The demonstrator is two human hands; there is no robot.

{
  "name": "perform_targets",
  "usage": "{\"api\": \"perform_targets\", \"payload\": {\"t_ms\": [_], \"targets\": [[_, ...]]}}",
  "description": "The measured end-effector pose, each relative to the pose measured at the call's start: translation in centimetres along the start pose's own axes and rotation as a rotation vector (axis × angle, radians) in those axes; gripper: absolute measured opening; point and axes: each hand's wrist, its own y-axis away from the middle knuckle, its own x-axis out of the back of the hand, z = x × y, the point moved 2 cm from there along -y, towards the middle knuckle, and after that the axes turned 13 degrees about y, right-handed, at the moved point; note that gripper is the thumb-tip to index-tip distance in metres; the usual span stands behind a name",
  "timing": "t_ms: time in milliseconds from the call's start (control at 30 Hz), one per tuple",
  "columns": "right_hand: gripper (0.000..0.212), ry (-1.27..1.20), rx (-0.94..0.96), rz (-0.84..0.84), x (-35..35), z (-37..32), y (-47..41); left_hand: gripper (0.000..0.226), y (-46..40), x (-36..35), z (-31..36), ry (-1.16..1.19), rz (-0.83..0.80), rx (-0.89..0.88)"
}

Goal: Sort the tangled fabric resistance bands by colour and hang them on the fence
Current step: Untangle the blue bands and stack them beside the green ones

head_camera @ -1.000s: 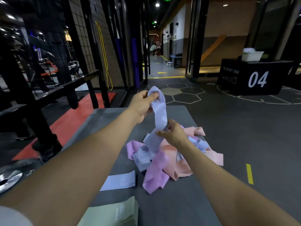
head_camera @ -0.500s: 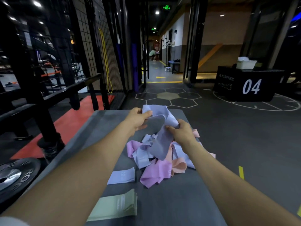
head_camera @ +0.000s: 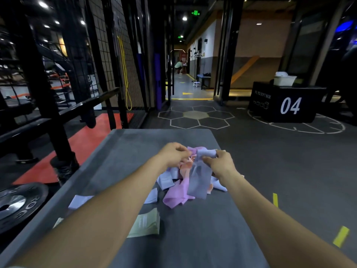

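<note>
A tangled pile of fabric bands [head_camera: 174, 192] in lilac, pink and peach lies on a grey mat [head_camera: 193, 238]. Over the pile hangs a pale lilac band [head_camera: 200, 178], held up at its top edge by both hands. My left hand [head_camera: 173, 154] pinches its left end, and my right hand [head_camera: 220, 163] grips its right end. A folded lilac band [head_camera: 79, 201] and a folded green band [head_camera: 145, 223] lie apart on the mat near me. The black wire-mesh fence [head_camera: 108, 55] stands at the left.
A yellow band [head_camera: 125, 74] hangs on the fence. A black rack [head_camera: 44, 105] and a weight plate [head_camera: 17, 206] sit left of the mat. A black box marked 04 [head_camera: 287, 103] with a white tub stands at the right rear. A person crouches far down the corridor.
The lilac band came down from high above the pile to just over it. My hands moved closer together and nearer the pile, and the band now hangs from both.
</note>
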Motion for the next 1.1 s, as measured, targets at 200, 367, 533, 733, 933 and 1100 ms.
{"api": "perform_targets", "payload": {"t_ms": [200, 367, 533, 733, 933, 1100], "targets": [[0.016, -0.210, -0.093, 0.022, -0.3, 1.7, 0.1, 0.026, 2.2, -2.6, -1.6, -0.080, -0.179, -0.045], [0.019, -0.394, -0.107, -0.004, 0.6, 1.1, 1.8, 0.024, 3.3, -2.5, -2.4, -0.073, -0.150, -0.091], [0.018, -0.374, -0.049, -0.084, 0.5, 0.9, 2.6, 0.013, 3.4, -2.4, -2.5, 0.059, -0.125, -0.063], [0.035, -0.264, -0.038, -0.053, 0.9, 1.0, 2.6, 0.022, 3.4, -1.9, -3.1, 0.108, -0.115, -0.048], [0.024, -0.544, -0.115, -0.126, 0.4, 0.2, 2.5, 0.021, 2.8, -1.5, -2.8, 0.009, 0.009, -0.171], [0.034, -0.586, -0.069, -0.277, 1.4, -0.8, 3.4, 0.058, 2.6, -1.7, -3.9, -0.116, -0.202, -0.149]]}}
